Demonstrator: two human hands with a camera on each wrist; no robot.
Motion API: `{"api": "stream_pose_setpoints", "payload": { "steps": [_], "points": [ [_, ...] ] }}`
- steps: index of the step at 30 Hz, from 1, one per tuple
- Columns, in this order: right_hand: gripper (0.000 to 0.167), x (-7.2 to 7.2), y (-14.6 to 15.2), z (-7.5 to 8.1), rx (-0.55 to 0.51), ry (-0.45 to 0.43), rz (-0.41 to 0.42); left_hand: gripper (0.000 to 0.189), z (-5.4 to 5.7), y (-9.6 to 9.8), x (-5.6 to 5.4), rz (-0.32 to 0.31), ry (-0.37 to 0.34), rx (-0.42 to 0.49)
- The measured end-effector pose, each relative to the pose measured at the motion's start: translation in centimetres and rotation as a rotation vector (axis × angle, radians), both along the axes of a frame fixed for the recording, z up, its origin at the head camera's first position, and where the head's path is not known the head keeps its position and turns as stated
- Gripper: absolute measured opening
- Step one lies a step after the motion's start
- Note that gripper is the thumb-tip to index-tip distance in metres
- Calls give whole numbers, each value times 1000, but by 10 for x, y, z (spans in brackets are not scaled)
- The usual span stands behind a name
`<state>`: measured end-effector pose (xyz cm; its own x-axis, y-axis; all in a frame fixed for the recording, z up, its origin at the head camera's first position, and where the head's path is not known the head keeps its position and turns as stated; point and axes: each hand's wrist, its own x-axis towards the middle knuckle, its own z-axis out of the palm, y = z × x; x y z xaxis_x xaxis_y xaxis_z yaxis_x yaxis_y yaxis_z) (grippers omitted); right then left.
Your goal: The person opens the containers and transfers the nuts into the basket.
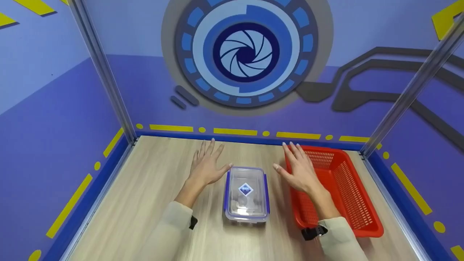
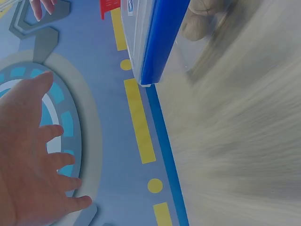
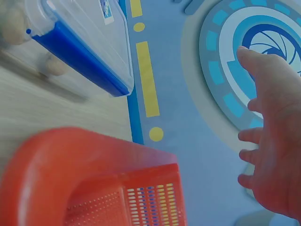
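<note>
A clear plastic box [image 1: 248,201] is set flat at the middle of the table [image 1: 152,210], its long sides run from six to twelve o'clock, perhaps so that both sides can be reached alike. Its lid [image 1: 254,177] is seated on top, and is presumably held there by the blue clips [image 1: 267,192] at three and nine o'clock, though whether they are fully snapped cannot be told. A diamond-shaped label [image 1: 245,189] is stuck on the lid, and brown round things [image 2: 195,27] are seen through the side wall, kept in, it seems, by the cover. At ten o'clock from the box, the left hand [image 1: 206,169] is held with fingers spread and thumb stretched toward the lid's far corner; at two o'clock, the right hand [image 1: 302,174] is held likewise, above the near side of the red basket [image 1: 353,192]. Nothing is gripped by either hand, and in the wrist views both are seen apart from the box; such a spread, raised pose would leave it untouched between them. The basket is stood at three o'clock, close to the box, probably for easy reach. At twelve o'clock, beyond the table, a painted wall [image 1: 145,83] is seen, by which the workspace is closed off.
</note>
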<state>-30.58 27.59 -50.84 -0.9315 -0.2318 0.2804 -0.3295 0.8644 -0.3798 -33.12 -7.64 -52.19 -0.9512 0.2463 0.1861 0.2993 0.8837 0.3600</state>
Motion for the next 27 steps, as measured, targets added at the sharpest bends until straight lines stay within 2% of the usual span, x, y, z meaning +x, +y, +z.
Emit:
{"api": "stream_pose_setpoints", "payload": {
  "steps": [3,7,10,14,20,22,27],
  "points": [
    [88,3,-4,-1,-76,-1,30,86,0,0,1,-10,-25,49],
    [88,9,-13,-3,-164,-2,53,87,-3,-1,2,-24,-60,177],
    [88,14,-22,-5,-230,-36,60,87,-9,-3,3,-7,-68,269],
    [83,21,-36,-11,-341,-74,50,86,-19,-1,9,40,-56,343],
    [67,27,-54,-29,-505,-12,-20,80,-35,11,20,106,-59,427],
    [65,29,-58,-36,-547,-17,-56,77,-41,15,21,124,-67,467],
    [64,33,-65,-54,-601,-56,-128,68,-58,18,24,113,-102,618]
  ]
}}
